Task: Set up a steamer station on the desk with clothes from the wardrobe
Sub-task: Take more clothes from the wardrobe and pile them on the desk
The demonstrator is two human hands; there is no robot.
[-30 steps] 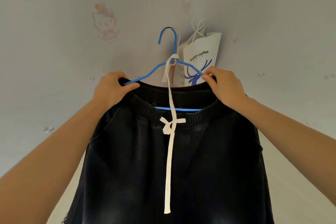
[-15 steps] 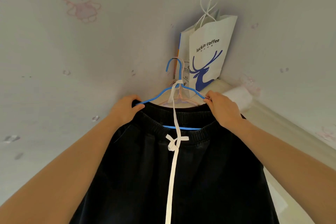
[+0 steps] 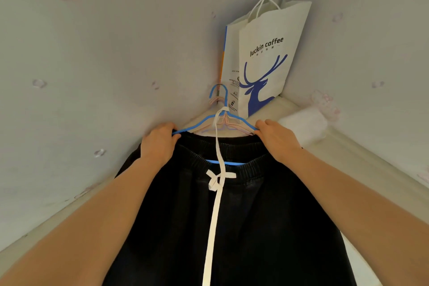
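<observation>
Black trousers (image 3: 243,227) with an elastic waistband and a long white drawstring (image 3: 217,193) hang over a blue wire hanger (image 3: 199,122). My left hand (image 3: 160,144) grips the hanger's left shoulder together with the waistband. My right hand (image 3: 277,140) grips the right shoulder the same way. The hanger's hook (image 3: 218,91) stands in the corner of the walls, with pale pink hangers (image 3: 232,126) just behind it. What the hook hangs from is hidden.
A white paper coffee bag (image 3: 267,58) with a blue deer print stands in the corner on a cream ledge (image 3: 362,158). A white roll (image 3: 304,121) lies on the ledge to the right. Pale walls with pink cartoon prints close in on both sides.
The hanger and trousers have come lower in the view and sit nearer the corner beside the paper bag. Both hands keep the same hold on the hanger's shoulders.
</observation>
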